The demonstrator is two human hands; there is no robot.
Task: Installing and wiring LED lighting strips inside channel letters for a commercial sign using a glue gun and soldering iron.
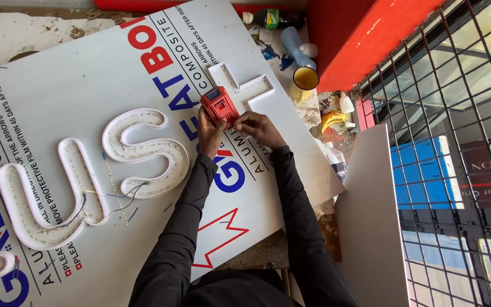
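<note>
My left hand (209,132) grips a small red box-shaped battery pack (220,106) with a dark top, holding it just above a large printed white panel (58,96). My right hand (258,126) is pinched at the pack's lower right side, touching it. Beyond the pack lies a white hollow sign letter shaped like a cross or T (241,87). To the left lie white channel letters with rows of small lights inside: an S shape (146,152) and a U shape (49,199), with thin wires (115,196) trailing between them. Both arms wear dark sleeves.
A yellow cup (304,80), a pale blue bottle (295,43), a green-labelled bottle (269,19) and small white bottles (346,104) crowd the far right of the worktop. A red wall (365,34), a metal window grille (456,142) and a leaning grey board (370,216) stand at the right.
</note>
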